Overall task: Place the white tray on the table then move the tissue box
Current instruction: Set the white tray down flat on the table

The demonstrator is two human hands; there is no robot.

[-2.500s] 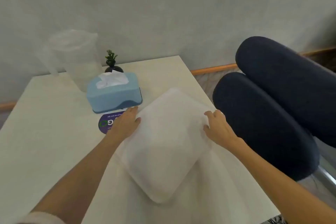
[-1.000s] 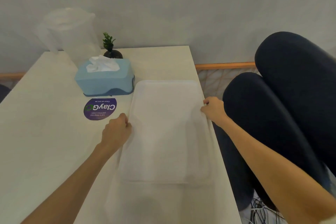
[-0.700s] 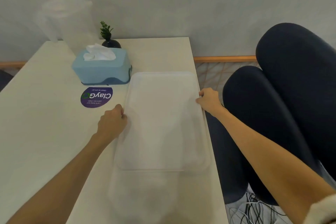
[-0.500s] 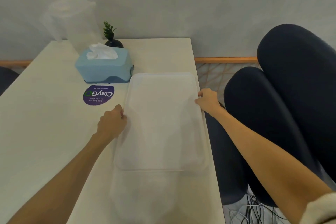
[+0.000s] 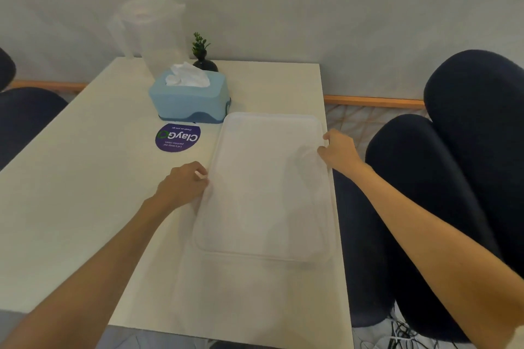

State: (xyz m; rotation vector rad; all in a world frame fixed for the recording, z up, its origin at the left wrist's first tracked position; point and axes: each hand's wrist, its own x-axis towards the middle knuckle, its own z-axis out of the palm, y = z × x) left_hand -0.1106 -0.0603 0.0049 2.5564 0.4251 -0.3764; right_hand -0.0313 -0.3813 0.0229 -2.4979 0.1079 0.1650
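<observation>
— Left fingers (image 5: 198, 176)? Curled in, knuckles bent, tips pressed at the left rim of the tray (image 5: 266, 187). Hard to tell whether actually pinching the rim or only resting against it.

— And the left hand (image 5: 183, 184)? Lay on the table (image 5: 85, 193) just beside that rim, forearm running back toward the near left corner.

— Right fingers (image 5: 326, 140)? Bent over the tray's right rim, thumb on the inner side, looked closed on the edge. Right hand (image 5: 338, 151) hung at the table's right edge, arm stretching back to the lower right.

— Tray itself? Lay flat on the table, along the right side, long axis pointing away, right rim nearly level with the table's edge. Empty, white, rounded corners.

— Tissue box (image 5: 190, 99)? Stood just beyond the tray's far left corner, very close to it, contact not clear. Blue, with a darker base, white tissue (image 5: 187, 76) sticking out of the top. Untouched by either hand.

— In front of the box? A round purple sticker (image 5: 178, 137), flat on the table, left of the tray, between box and left hand.

— Behind it? A small plant (image 5: 202, 54) in a dark pot, close to the wall (image 5: 312, 8), and a clear jug (image 5: 154, 34) to its left, at the table's far edge.

— To the sides? Dark padded chairs (image 5: 453, 178) right of the table, another dark seat (image 5: 22, 113) at the left.
</observation>
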